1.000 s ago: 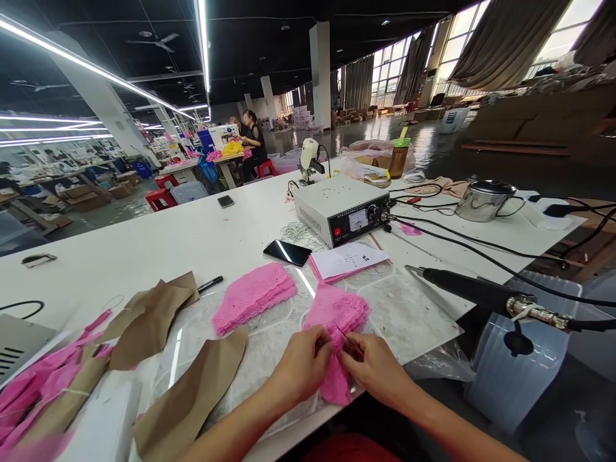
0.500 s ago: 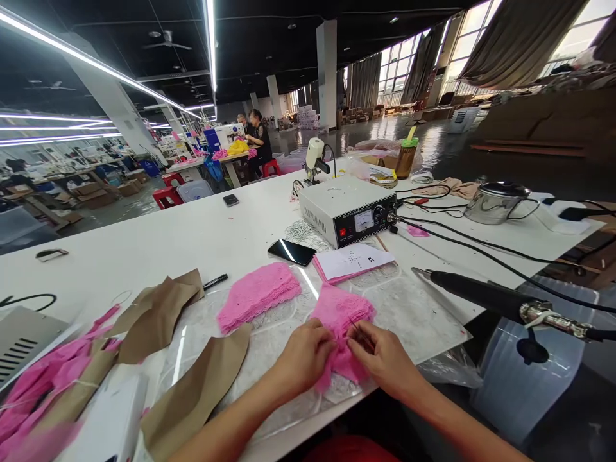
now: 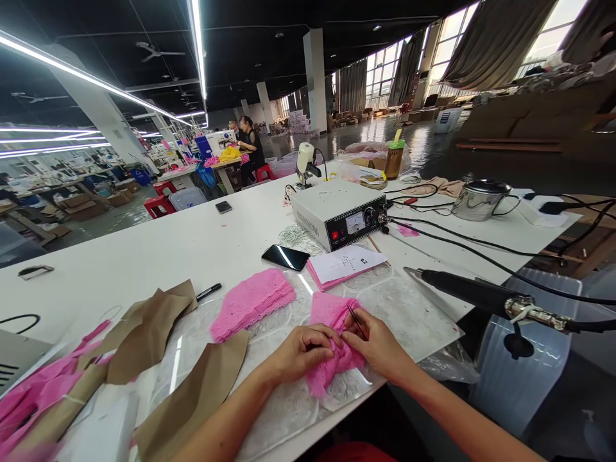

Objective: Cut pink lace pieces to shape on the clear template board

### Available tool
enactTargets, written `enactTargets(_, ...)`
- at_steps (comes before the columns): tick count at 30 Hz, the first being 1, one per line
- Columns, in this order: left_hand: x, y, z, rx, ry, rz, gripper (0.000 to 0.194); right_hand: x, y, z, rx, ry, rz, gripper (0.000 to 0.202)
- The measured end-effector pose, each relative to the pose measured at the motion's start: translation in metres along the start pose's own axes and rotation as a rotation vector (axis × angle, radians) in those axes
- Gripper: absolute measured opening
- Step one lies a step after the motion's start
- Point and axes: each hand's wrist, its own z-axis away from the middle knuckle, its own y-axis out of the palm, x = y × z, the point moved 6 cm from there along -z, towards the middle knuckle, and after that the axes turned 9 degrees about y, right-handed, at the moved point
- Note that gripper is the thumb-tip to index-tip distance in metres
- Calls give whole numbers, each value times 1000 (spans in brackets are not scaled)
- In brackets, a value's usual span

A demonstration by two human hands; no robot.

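Note:
A crumpled piece of pink lace fabric (image 3: 330, 309) lies at the table's front edge between my hands. My left hand (image 3: 303, 351) is closed, its thumb and fingers pinching the fabric from the left. On the right, my right hand (image 3: 379, 343) is closed around slim dark tweezers (image 3: 355, 316), whose tips point up and left over the cloth. Its fingertips also touch the fabric's folds. To the left of the fabric sits a neat stack of pink lace pieces (image 3: 255, 303). Behind it lies a white paper (image 3: 347, 263) with printed marks, on top of pink pieces.
A black-handled pen tool (image 3: 471, 290) juts in from the right, its cable leading away. Behind are a control box (image 3: 339, 208) and a phone (image 3: 285, 257). Brown paper patterns (image 3: 197, 391) lie at left. Two people work at a sewing machine (image 3: 216, 142) beyond.
My hands have shifted over the pink fabric and refolded it. The tweezers now show more clearly in my right hand. The whole view has moved slightly.

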Motion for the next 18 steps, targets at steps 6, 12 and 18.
enactTargets(6, 7, -4, 5, -18, -15, 5, 41, 5, 2, 35, 262, 202, -74, 48)
enactTargets(12, 10, -4, 5, -23, 14, -5, 40, -12, 28, 52, 442, 421, -158, 56)
enactTargets(18, 11, -3, 6, -16, 2, -32, 42, -19, 30, 48, 435, 432, -172, 58)
